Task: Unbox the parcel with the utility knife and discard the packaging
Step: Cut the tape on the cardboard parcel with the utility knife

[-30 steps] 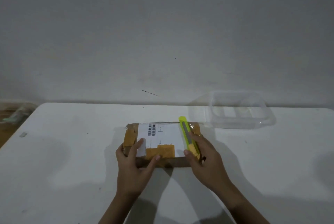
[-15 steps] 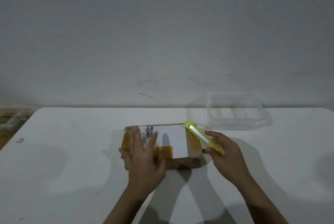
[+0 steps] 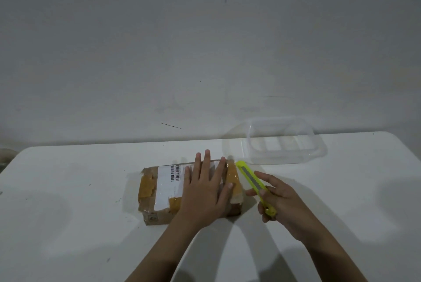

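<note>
White table [image 3: 68, 224] against a grey wall. Left hand [image 3: 202, 193] lies flat, fingers straight and spread, on top of a taped cardboard parcel [image 3: 159, 190]. Just right of the parcel, right hand [image 3: 282, 202] grips a yellow utility knife [image 3: 254, 183], pointing away. Behind sits a clear plastic container [image 3: 284, 142].

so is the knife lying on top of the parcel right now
No, the right hand holds the yellow utility knife just off the right end of the parcel, over the table.

Single head view, looking forward and down, close over white table [image 3: 68, 213], facing wall [image 3: 205, 42].
</note>
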A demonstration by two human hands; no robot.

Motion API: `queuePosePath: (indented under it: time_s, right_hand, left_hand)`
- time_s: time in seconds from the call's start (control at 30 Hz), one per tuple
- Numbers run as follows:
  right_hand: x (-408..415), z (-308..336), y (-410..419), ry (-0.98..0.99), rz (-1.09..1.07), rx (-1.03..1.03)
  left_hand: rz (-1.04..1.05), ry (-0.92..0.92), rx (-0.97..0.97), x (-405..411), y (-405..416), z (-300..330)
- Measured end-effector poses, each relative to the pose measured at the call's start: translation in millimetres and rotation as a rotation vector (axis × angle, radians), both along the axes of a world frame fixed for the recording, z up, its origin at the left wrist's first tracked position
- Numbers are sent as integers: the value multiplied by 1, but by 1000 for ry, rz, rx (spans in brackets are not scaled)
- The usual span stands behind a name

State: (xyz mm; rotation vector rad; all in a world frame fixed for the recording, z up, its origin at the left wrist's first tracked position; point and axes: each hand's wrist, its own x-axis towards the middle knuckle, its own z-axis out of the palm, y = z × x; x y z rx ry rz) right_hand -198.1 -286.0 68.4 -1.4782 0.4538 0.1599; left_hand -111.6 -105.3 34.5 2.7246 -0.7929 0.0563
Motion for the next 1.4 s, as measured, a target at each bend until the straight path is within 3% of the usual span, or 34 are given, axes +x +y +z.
queuePosePath:
  time_s: [0.37,0.57,1.1,1.4]
  right_hand:
    - [2,-7,4,-123,-96,-190]
    - [-4,-5,-4,-78,22,-7]
    - [-11,-6,-3,-166,-143,-204]
    - [-10,3,-3,-77,-29,-258]
  left_hand:
    - [14,-33,-10,0,1,-5]
    - [11,-26,-31,0,1,-5]
    - [11,-46,-42,-1,1,-7]
    - [3,-39,-49,-1,2,-7]
